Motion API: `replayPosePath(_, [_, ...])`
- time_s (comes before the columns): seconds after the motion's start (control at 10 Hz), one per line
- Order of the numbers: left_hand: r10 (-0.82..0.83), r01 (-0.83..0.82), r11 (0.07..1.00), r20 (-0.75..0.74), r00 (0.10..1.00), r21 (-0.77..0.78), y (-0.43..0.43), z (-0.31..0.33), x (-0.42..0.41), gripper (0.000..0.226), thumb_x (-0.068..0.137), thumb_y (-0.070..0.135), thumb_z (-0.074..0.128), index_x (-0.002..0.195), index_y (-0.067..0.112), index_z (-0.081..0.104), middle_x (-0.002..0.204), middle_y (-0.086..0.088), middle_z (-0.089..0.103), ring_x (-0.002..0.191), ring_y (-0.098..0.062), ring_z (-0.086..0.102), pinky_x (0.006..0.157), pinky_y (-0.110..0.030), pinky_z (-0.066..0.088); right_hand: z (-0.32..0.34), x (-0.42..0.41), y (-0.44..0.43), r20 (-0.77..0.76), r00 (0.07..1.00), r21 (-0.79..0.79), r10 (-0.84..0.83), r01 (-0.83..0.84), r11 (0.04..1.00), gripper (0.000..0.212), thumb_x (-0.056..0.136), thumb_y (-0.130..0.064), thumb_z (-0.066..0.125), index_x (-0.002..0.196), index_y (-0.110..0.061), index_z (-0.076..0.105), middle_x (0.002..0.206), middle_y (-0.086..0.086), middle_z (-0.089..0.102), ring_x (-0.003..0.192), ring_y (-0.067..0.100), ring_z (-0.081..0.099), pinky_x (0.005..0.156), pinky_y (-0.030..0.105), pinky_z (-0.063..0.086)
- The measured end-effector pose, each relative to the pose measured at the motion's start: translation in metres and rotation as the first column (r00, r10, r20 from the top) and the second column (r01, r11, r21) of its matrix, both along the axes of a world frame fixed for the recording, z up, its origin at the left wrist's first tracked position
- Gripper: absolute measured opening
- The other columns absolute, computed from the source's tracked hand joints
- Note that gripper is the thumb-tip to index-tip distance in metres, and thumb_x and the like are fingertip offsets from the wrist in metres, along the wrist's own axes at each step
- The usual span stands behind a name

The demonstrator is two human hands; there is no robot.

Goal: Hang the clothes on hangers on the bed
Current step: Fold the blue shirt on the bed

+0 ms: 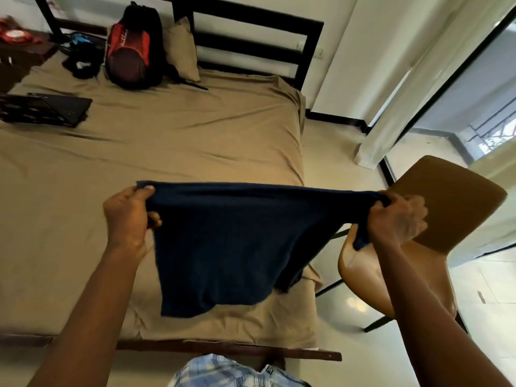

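Note:
A dark navy garment (pixel 231 247) is stretched out in the air over the near right corner of the bed (pixel 173 141), which has a tan sheet. My left hand (pixel 127 216) grips its upper left edge. My right hand (pixel 396 219) is closed on a bunched part of its upper right edge, above the chair. The cloth hangs down between my hands, and its lower edge reaches the sheet. No hanger is visible.
A tan plastic chair (pixel 452 202) stands right of the bed. A red and black backpack (pixel 131 48), a pillow (pixel 181 48), dark clothes (pixel 82 64) and an open laptop (pixel 44 108) lie at the far and left parts of the bed. White curtains (pixel 396 107) hang at right.

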State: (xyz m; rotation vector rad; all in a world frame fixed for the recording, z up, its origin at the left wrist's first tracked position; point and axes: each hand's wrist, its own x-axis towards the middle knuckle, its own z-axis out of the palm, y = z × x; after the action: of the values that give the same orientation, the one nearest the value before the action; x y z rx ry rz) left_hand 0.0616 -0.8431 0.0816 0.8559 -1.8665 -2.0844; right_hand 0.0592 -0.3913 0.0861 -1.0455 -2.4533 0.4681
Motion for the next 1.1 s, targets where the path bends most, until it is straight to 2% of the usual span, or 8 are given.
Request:
replayPosePath(0.2, [-0.540, 0.494, 0.831, 0.159, 0.827, 0.255, 0.039, -0.004, 0.049, 0.015, 0.096, 0.006, 0.060, 0.084, 0.003, 0.068, 0.056, -0.007, 0.049, 0.033, -0.014, 0.037, 0.036, -0.023, 0.035, 0.007, -0.014, 0.029, -0.242, 0.875, -0.635, -0.418, 0.183, 0.750, 0.040, 0.101, -0.014, 0.045, 0.131, -0.025, 0.069, 0.133, 0.007, 0.066, 0.120, 0.029, 0.064, 0.093, 0.033, 0.051])
replayPosePath(0.4, [-0.459, 0.270, 0.760, 0.193, 0.867, 0.591, 0.020, -0.015, 0.058, 0.014, 0.096, 0.012, 0.054, 0.090, 0.013, 0.066, 0.054, 0.001, 0.040, 0.034, -0.008, 0.037, 0.036, -0.021, 0.033, -0.012, -0.090, 0.006, -0.251, 0.914, -0.823, -0.318, -0.028, 0.567, 0.050, 0.103, -0.023, 0.040, 0.152, -0.016, 0.043, 0.150, 0.011, 0.052, 0.133, 0.031, 0.056, 0.081, 0.033, 0.051])
replayPosePath(0.5, [-0.323, 0.128, 0.811, 0.254, 0.912, 0.571, -0.001, -0.034, 0.054, 0.012, 0.100, 0.017, 0.055, 0.096, 0.015, 0.065, 0.056, 0.004, 0.051, 0.038, -0.007, 0.044, 0.038, -0.021, 0.041, -0.050, -0.159, -0.029, -0.169, 0.927, -0.944, -0.334, -0.055, 0.325, 0.052, 0.100, -0.025, 0.041, 0.151, -0.018, 0.043, 0.133, 0.003, 0.056, 0.123, 0.025, 0.063, 0.065, 0.026, 0.051])
replayPosePath(0.6, [-0.102, -0.083, 0.849, 0.315, 0.944, 0.522, -0.024, -0.075, 0.043, 0.011, 0.103, 0.020, 0.056, 0.101, 0.015, 0.066, 0.059, 0.004, 0.059, 0.042, -0.006, 0.051, 0.041, -0.021, 0.049, -0.081, -0.193, -0.082, -0.261, 0.895, -0.908, -0.361, -0.102, 0.406, 0.041, 0.104, -0.016, 0.041, 0.143, -0.008, 0.051, 0.122, 0.001, 0.057, 0.084, 0.017, 0.063, 0.072, 0.028, 0.054])
replayPosePath(0.8, [0.230, -0.349, 0.868, 0.337, 0.913, 0.354, -0.066, -0.196, -0.013, 0.010, 0.105, 0.026, 0.059, 0.102, 0.019, 0.067, 0.087, -0.002, 0.071, 0.058, -0.011, 0.070, 0.055, -0.026, 0.062, -0.196, -0.279, -0.180, -0.239, 0.921, -0.866, -0.308, -0.059, 0.497, 0.031, 0.098, -0.003, 0.054, 0.126, -0.006, 0.069, 0.111, 0.007, 0.068, 0.089, 0.020, 0.064, 0.078, 0.021, 0.051])
replayPosePath(0.9, [0.300, -0.408, 0.862, 0.346, 0.889, 0.301, -0.089, -0.284, -0.051, 0.006, 0.103, 0.025, 0.062, 0.101, 0.020, 0.065, 0.098, -0.002, 0.072, 0.071, -0.014, 0.075, 0.065, -0.028, 0.064, -0.277, -0.328, -0.222, -0.191, 0.971, -0.841, -0.142, -0.088, 0.533, 0.035, 0.102, -0.011, 0.052, 0.135, -0.007, 0.061, 0.117, 0.005, 0.064, 0.095, 0.019, 0.062, 0.077, 0.021, 0.049])
replayPosePath(1.0, [0.319, -0.422, 0.871, 0.361, 0.876, 0.253, -0.110, -0.376, -0.082, 0.009, 0.107, 0.022, 0.056, 0.099, 0.022, 0.060, 0.097, 0.001, 0.067, 0.074, -0.013, 0.071, 0.063, -0.023, 0.062, -0.360, -0.359, -0.260, -0.157, 0.979, -0.770, 0.131, -0.204, 0.604, 0.045, 0.102, -0.018, 0.048, 0.147, -0.018, 0.053, 0.128, 0.007, 0.063, 0.105, 0.021, 0.062, 0.096, 0.028, 0.051])
replayPosePath(1.1, [0.341, -0.404, 0.909, 0.372, 0.863, 0.104, -0.127, -0.455, -0.097, 0.013, 0.110, 0.025, 0.049, 0.100, 0.025, 0.058, 0.093, 0.006, 0.063, 0.067, -0.008, 0.065, 0.062, -0.023, 0.058, -0.437, -0.363, -0.288, -0.070, 0.932, -0.677, 0.357, -0.307, 0.669, 0.054, 0.106, -0.029, 0.048, 0.159, -0.024, 0.035, 0.155, 0.005, 0.048, 0.137, 0.023, 0.049, 0.101, 0.016, 0.034])
